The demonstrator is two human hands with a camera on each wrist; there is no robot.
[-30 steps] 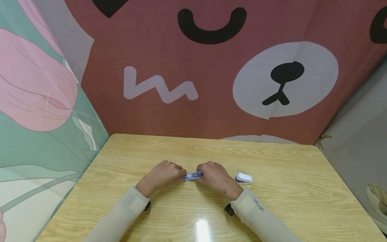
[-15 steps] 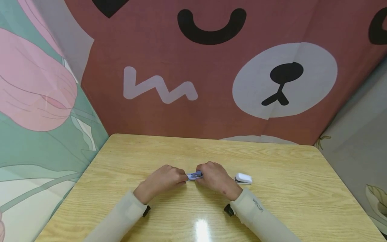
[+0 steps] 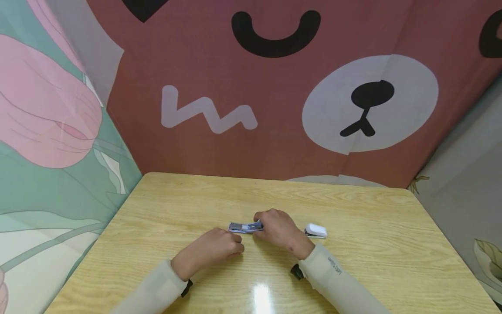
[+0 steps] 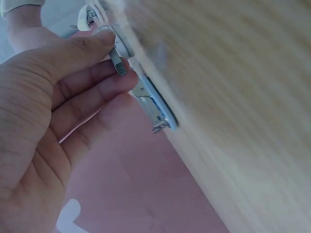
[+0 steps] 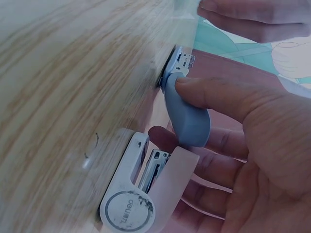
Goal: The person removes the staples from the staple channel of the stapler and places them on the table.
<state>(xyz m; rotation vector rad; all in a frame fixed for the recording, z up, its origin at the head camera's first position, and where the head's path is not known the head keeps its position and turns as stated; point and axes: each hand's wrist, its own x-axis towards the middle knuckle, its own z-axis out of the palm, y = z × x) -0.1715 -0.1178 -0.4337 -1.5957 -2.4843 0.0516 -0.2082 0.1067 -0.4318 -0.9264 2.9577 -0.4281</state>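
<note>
A blue stapler (image 3: 246, 227) lies unfolded on the table, its metal staple channel (image 5: 183, 63) exposed. My right hand (image 3: 276, 229) grips the raised blue top cover (image 5: 187, 116) between thumb and fingers. Just in front of the stapler is my left hand (image 3: 213, 248); in the left wrist view, this hand (image 4: 73, 82) pinches a short strip of staples (image 4: 118, 63) between thumb and fingertips. The stapler's channel end (image 4: 153, 104) shows beyond those fingertips. Close by the right hand stands a white stapler (image 3: 315, 231), with a round marked side (image 5: 128, 211) in the right wrist view.
The wooden table (image 3: 176, 196) carries both staplers. A printed cloth with a bear face (image 3: 274, 144) hangs along its back edge, and a flowered cloth (image 3: 59, 187) hangs at the left.
My left hand has come off the stapler's left end and moved down toward me, uncovering the open channel. My right hand stays on the cover.
</note>
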